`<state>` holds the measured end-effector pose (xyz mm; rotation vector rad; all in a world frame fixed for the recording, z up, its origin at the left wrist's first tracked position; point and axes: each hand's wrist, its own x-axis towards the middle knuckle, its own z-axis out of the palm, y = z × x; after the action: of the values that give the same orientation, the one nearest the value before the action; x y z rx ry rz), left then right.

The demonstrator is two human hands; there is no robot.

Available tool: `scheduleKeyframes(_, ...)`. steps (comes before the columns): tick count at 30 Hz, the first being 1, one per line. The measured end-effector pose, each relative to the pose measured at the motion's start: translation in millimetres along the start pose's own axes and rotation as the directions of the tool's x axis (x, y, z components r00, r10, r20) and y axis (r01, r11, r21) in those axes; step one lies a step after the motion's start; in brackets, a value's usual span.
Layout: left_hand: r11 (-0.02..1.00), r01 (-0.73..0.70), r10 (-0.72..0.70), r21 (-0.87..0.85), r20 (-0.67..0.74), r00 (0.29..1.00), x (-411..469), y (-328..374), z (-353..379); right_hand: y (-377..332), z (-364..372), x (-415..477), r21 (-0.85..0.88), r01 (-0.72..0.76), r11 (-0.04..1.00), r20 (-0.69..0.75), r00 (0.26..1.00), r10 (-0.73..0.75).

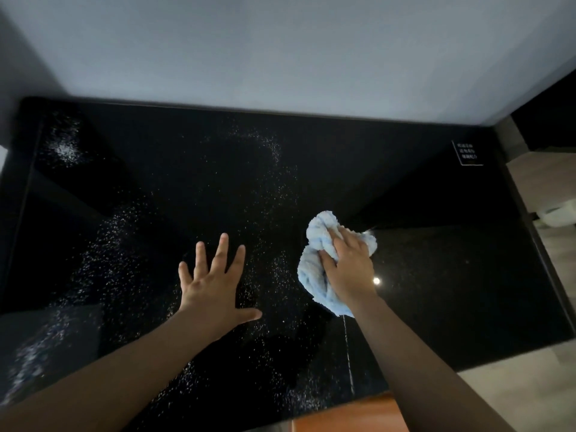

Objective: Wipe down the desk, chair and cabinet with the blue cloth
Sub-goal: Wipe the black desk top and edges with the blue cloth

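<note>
On the black speckled bench (156, 188), toward five o'clock, the right hand (350, 266) grips the bunched blue cloth (311, 274); at seven o'clock the left hand (212, 285) lies flat, fingers spread.

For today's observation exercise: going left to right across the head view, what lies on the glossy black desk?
Spread bare left hand → crumpled light-blue cloth, gripped by the right hand → small black sign with white lettering.
</note>
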<state>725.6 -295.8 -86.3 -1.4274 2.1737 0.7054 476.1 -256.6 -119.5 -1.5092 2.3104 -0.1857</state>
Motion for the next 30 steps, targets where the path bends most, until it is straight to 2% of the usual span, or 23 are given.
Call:
scheduleKeyframes(11,0.999,0.040,-0.042,0.013,0.129,0.991,-19,1,33,10,12,-62,-0.011,-0.037,0.999,0.003,0.999,0.037)
scheduleKeyframes(19,0.997,0.060,-0.064,0.047,0.084,0.994,-19,5,39,19,18,-91,-0.017,-0.052,0.999,0.017,0.999,0.052)
scheduleKeyframes(30,0.997,0.075,-0.077,0.030,0.098,0.992,-17,7,38,31,27,-147,0.024,-0.102,0.994,0.007,0.995,0.102)
